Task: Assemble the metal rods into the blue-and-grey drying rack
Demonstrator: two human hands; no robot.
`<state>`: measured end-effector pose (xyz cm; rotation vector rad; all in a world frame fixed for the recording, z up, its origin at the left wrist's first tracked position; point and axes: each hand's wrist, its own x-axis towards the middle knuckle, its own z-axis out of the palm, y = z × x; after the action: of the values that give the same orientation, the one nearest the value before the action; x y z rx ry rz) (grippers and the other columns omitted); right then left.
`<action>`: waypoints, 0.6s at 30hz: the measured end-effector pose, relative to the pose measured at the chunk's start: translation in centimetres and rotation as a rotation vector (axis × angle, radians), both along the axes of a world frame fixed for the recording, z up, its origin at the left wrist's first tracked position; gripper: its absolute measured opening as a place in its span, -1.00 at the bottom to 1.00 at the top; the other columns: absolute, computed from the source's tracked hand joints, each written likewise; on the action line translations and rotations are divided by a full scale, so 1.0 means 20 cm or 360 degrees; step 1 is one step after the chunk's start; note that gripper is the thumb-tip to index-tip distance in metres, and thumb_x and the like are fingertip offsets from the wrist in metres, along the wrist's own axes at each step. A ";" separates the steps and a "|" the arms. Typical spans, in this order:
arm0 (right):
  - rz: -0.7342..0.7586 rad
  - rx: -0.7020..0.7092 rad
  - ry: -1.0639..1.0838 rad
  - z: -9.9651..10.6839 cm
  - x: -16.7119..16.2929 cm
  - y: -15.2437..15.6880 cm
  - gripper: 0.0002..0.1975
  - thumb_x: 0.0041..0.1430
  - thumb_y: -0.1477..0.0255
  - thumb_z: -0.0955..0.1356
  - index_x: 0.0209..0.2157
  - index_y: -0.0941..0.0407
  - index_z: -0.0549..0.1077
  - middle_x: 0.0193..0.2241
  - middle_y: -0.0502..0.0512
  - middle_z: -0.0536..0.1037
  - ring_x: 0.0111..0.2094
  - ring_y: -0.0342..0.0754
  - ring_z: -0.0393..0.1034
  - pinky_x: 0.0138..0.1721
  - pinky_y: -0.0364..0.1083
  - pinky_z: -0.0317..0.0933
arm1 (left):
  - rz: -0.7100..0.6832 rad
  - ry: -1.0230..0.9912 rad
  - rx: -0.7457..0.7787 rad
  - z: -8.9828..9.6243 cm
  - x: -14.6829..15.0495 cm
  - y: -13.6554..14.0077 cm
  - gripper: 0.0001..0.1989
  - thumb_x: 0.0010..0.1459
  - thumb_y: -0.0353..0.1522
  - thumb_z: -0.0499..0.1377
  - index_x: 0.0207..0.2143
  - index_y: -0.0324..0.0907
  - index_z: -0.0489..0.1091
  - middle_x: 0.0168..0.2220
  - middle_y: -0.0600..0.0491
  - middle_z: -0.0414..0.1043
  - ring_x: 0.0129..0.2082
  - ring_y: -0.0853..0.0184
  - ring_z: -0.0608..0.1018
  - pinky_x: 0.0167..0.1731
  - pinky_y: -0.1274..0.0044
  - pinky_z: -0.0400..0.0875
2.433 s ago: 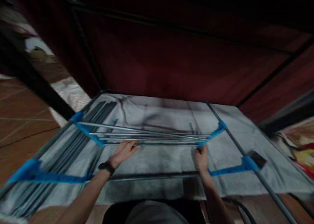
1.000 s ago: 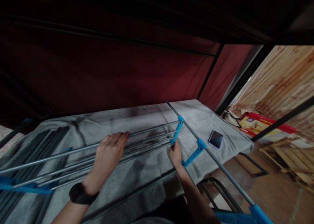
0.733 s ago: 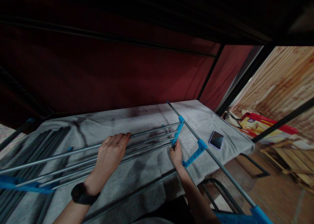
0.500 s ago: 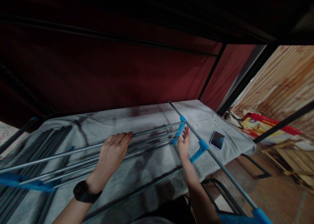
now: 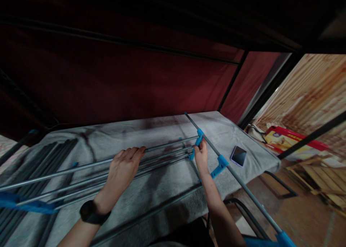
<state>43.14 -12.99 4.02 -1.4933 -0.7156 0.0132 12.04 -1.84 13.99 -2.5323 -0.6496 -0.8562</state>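
My left hand (image 5: 125, 166), with a dark watch (image 5: 93, 211) on its wrist, is closed around the top grey metal rod (image 5: 170, 144) of a rack. Several thinner parallel rods run below it, fitted into a long blue plastic bracket (image 5: 24, 203) at the left. At the right end, my right hand (image 5: 201, 157) is closed on another blue plastic bracket (image 5: 200, 133), which joins a long slanting pole (image 5: 247, 191); the fingertips are partly hidden behind it. Nearer me on that pole sits a second blue bracket (image 5: 222, 163).
A grey blanket (image 5: 159, 200) covers the bed. Loose dark tubes (image 5: 45, 167) lie at its left, and a phone (image 5: 238, 155) lies right of the pole. Black bed posts (image 5: 267, 90) and a red-yellow box (image 5: 294, 140) stand at the right.
My right hand has gone from open beside the right-end bracket to closed on it. My left hand keeps its hold on the top rod.
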 end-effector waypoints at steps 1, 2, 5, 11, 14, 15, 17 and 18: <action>0.0006 0.0006 0.0019 0.00 0.00 0.00 -0.36 0.15 0.37 0.28 0.29 0.06 0.36 0.22 0.19 0.52 0.23 0.10 0.39 0.34 0.16 0.18 | 0.0005 -0.0013 0.0010 0.00 0.00 0.00 -0.68 0.43 -0.41 0.02 0.02 -0.23 0.54 -0.27 -0.07 0.61 -0.32 0.14 0.60 -0.26 0.32 0.39; 0.0012 0.0012 0.0035 0.01 -0.01 0.00 -0.36 0.15 0.37 0.28 0.30 0.06 0.36 0.23 0.19 0.51 0.25 0.10 0.38 0.36 0.16 0.15 | 0.0000 -0.0026 0.0027 0.00 0.00 0.00 -0.68 0.43 -0.40 0.02 0.02 -0.25 0.54 -0.27 -0.08 0.61 -0.33 0.14 0.60 -0.27 0.32 0.39; 0.0024 0.0020 0.0058 0.03 -0.02 0.00 -0.34 0.15 0.38 0.29 0.32 0.07 0.34 0.27 0.20 0.48 0.29 0.09 0.33 0.40 0.15 0.10 | -0.0022 -0.0045 0.0073 0.00 0.00 0.01 -0.68 0.44 -0.39 0.01 0.00 -0.27 0.54 -0.28 -0.07 0.62 -0.34 0.15 0.60 -0.28 0.33 0.38; 0.0020 0.0004 0.0055 0.04 -0.03 0.00 -0.31 0.15 0.39 0.29 0.34 0.07 0.30 0.30 0.19 0.45 0.32 0.09 0.30 0.42 0.14 0.07 | -0.0007 -0.0029 0.0059 -0.01 -0.01 0.02 -0.68 0.45 -0.39 0.01 -0.01 -0.23 0.55 -0.28 -0.05 0.62 -0.35 0.17 0.60 -0.28 0.33 0.37; 0.0003 -0.0032 0.0034 0.03 -0.03 0.00 -0.32 0.16 0.38 0.28 0.34 0.07 0.31 0.30 0.18 0.44 0.32 0.08 0.31 0.42 0.14 0.07 | -0.0015 -0.0043 0.0041 -0.02 -0.01 0.02 -0.69 0.45 -0.38 0.02 -0.01 -0.23 0.55 -0.25 -0.06 0.63 -0.33 0.16 0.60 -0.26 0.33 0.38; -0.0002 -0.0042 0.0025 0.02 -0.03 0.00 -0.32 0.16 0.38 0.27 0.35 0.07 0.30 0.30 0.18 0.44 0.32 0.07 0.31 0.42 0.14 0.07 | -0.0019 -0.0049 0.0023 -0.02 -0.01 0.02 -0.69 0.45 -0.38 0.02 0.00 -0.23 0.55 -0.25 -0.06 0.63 -0.32 0.16 0.60 -0.25 0.33 0.38; 0.0004 -0.0054 0.0013 0.02 -0.03 -0.01 -0.30 0.16 0.38 0.27 0.37 0.06 0.27 0.30 0.17 0.44 0.31 0.06 0.31 0.41 0.14 0.08 | -0.0015 -0.0064 -0.0030 -0.02 -0.01 0.02 -0.68 0.44 -0.38 0.02 0.01 -0.23 0.55 -0.26 -0.07 0.63 -0.32 0.15 0.60 -0.26 0.32 0.39; 0.0009 -0.0054 0.0015 0.01 -0.03 -0.01 -0.29 0.16 0.37 0.27 0.37 0.06 0.26 0.30 0.17 0.44 0.32 0.06 0.31 0.41 0.14 0.08 | -0.0008 -0.0067 -0.0061 -0.02 -0.01 0.02 -0.67 0.44 -0.37 0.02 0.01 -0.22 0.55 -0.27 -0.07 0.62 -0.32 0.15 0.60 -0.26 0.31 0.39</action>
<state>42.59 -13.10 4.30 -1.5229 -0.7154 0.0368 11.85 -1.42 13.55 -2.5570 -0.6796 -0.9092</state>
